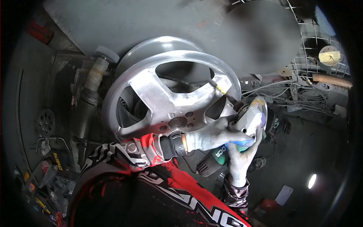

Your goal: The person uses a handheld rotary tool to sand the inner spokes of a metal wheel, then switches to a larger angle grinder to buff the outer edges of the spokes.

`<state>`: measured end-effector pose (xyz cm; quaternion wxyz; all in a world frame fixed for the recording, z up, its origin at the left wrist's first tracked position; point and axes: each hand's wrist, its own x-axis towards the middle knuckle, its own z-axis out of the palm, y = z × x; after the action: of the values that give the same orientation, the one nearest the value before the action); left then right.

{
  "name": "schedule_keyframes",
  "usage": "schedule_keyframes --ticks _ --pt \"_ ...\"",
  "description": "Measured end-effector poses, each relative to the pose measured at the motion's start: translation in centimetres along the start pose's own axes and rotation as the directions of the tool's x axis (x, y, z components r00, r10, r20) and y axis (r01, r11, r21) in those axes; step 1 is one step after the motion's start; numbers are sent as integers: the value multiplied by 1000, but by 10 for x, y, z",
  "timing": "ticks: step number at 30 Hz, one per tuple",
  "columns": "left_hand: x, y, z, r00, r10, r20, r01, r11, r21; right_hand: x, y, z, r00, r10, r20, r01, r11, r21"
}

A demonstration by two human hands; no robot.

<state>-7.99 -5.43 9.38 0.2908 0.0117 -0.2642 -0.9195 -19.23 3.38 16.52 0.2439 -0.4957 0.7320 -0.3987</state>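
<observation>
A bare metal car wheel rim (185, 97) with broad spokes stands tilted in front of me. Beside its right edge I hold an angle grinder with a green body (222, 156) marked DCA and a pale gear head (250, 122). My left hand (211, 135), in a grey knit glove, is closed about the head end. Wrapped round the green body from below is my right hand (242, 160), gloved too. The grinder's disc (262, 107) faces up and right. A thin rod with a yellow band (221, 89) overlaps the right spoke.
Left of the rim stands a grimy cylindrical tool (89, 94) with a round pad on top. Coiled cables (302, 96) lie at the right under a wire grid (312, 38) holding discs. Cluttered tools (49, 174) fill the lower left. A phone-like slab (284, 195) lies lower right.
</observation>
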Motion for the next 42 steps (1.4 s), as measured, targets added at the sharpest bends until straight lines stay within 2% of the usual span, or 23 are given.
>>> schedule_keyframes --ticks 2,3,4,6,7,9,13,17,20,21,22,24,25,26,28,29,32,34,36,38,39,40,42 --pt "-10 -4 -2 999 45 -7 -45 999 -13 -8 1 3 1000 11 28 -8 993 -116" --pt "-11 -16 -6 999 37 -21 -38 999 -36 -13 13 3 1000 2 25 -2 1000 -29" --pt "-14 -22 -8 999 34 -22 -35 999 -35 -18 19 3 999 15 34 -14 1000 -24" --pt "-23 -29 -13 997 68 -30 -65 994 87 -24 19 6 994 -39 99 45 998 -54" --pt "-22 -32 -14 996 86 -22 -85 995 53 -26 20 7 994 -34 100 39 998 -52" --pt "-33 -32 -13 995 81 -54 -78 995 59 -34 17 13 994 43 100 -42 999 -15" --pt "-44 -43 -19 994 73 -80 -69 996 61 -42 16 23 992 74 101 -80 995 53" --pt "-46 -44 -17 992 65 -106 -60 997 52 -43 22 19 988 73 133 -72 997 -10" --pt "-37 -38 -13 991 68 -117 -62 996 59 -38 17 19 996 53 77 -53 999 -5" --pt "-30 -35 -11 990 85 -110 -77 995 69 -34 24 11 997 14 77 -8 997 -82" --pt "-24 -26 -9 996 66 -60 -62 996 71 -28 17 12 998 30 57 -30 999 -12" --pt "-11 -16 -8 998 69 2 -69 996 48 -17 27 1 998 -57 22 58 997 -57" --pt "-5 -10 -8 998 -1 58 1 1000 12 -12 18 5 1000 -14 -13 15 997 71" --pt "-3 1 -3 998 -42 44 42 999 5 -7 18 1 1000 6 -20 -5 998 61" --pt "12 -8 -2 998 44 38 -41 997 -62 0 4 3 997 -65 -49 62 996 -59" --pt "12 -6 -3 999 29 32 -28 999 -34 0 5 3 997 -67 -49 64 996 -60" --pt "6 -18 -13 998 -23 50 24 999 -22 -3 9 2 1000 -27 -4 27 999 -23" --pt "-7 -16 -11 1000 28 5 -28 1000 14 -11 10 7 998 -30 61 31 1000 -5" --pt "-19 -27 -16 997 78 -18 -77 996 40 -20 14 9 994 -23 103 31 997 -73" --pt "-30 -32 -19 996 88 -2 -88 996 22 -29 11 18 995 0 98 3 1000 -23" --pt "-35 -34 -18 995 90 -34 -89 996 25 -34 11 21 994 72 78 -73 997 15" --pt "-39 -36 -17 994 93 -64 -91 995 29 -36 12 22 994 73 78 -74 997 16" --pt "-41 -43 -17 995 64 -76 -62 998 28 -37 15 21 987 105 121 -118 988 104"
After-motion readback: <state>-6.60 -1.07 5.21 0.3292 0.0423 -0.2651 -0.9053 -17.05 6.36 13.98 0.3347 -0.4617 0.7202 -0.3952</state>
